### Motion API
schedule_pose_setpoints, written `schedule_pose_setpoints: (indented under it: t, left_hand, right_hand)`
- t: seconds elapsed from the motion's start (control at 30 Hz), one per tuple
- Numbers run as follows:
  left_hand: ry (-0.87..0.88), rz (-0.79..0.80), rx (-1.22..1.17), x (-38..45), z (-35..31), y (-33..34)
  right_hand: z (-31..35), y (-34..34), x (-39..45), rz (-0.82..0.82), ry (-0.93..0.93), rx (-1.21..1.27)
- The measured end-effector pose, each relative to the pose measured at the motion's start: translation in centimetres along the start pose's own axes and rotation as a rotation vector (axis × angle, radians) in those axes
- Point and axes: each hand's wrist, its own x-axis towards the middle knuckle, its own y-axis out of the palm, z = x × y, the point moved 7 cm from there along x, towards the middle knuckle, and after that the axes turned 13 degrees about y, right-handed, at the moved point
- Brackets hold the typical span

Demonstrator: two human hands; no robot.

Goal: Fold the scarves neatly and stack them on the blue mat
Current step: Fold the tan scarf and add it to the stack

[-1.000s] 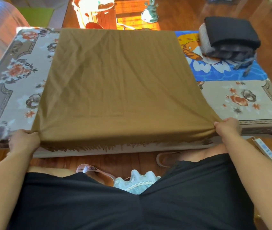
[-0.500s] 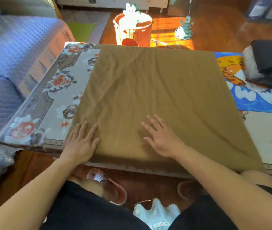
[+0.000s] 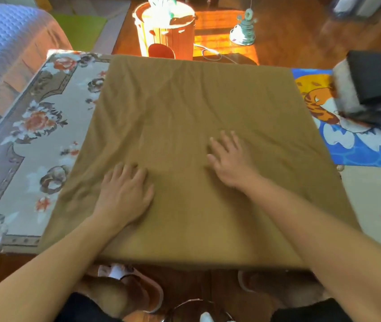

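A large brown scarf [image 3: 184,108] lies spread flat over the floral table cover, its near edge hanging over the table's front. My left hand [image 3: 124,191] rests palm down on the scarf's near left part, fingers straight. My right hand [image 3: 229,159] presses flat on the scarf a little farther in and to the right, fingers spread. The blue mat [image 3: 356,147] with a cartoon tiger lies at the right of the table. A stack of folded dark and grey scarves [image 3: 375,84] sits on the mat's far right end.
The floral table cover [image 3: 29,140] shows to the left and right of the scarf. A blue quilted sofa [image 3: 3,47] stands at the far left. Beyond the table stand an orange bucket [image 3: 166,33] and a small lamp-like stand [image 3: 245,29]. Slippers lie under the table.
One second ago both hands gripped the scarf's near corners. They let go and moved inward onto the cloth, then slid farther across it, both lying flat now.
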Motion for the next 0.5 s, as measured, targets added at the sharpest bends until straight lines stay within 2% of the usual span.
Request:
schedule_pose_setpoints:
  t: [0.07, 0.1, 0.2, 0.3, 0.4, 0.47, 0.5]
  left_hand:
    - [0.06, -0.02, -0.059, 4.0, -3.0, 1.0]
    - [0.077, -0.011, -0.053, 5.5, -3.7, 1.6]
    - [0.06, 0.032, -0.008, 7.6, -3.2, 3.4]
    - [0.064, 0.015, -0.003, 7.5, -2.9, 3.7]
    - [0.056, 0.008, -0.023, 7.4, -3.2, 3.8]
    - [0.04, 0.028, -0.001, 7.5, -2.9, 3.8]
    - [0.03, 0.04, 0.014, 7.5, -2.9, 3.7]
  right_hand:
    - [6.9, 1.0, -2.2, 0.048, -0.239, -0.001]
    - [7.4, 1.8, -2.2, 0.079, -0.295, -0.013]
    - [1.3, 1.9, 1.3, 0.088, -0.268, -0.04]
    - [-11.3, -0.3, 8.3, 0.007, 0.034, -0.049]
    - [-23.7, -3.1, 13.4, 0.056, 0.418, -0.004]
    - [-26.4, -4.5, 14.8, 0.032, 0.561, -0.013]
    - [-25.3, -5.1, 15.2, -0.018, 0.556, -0.03]
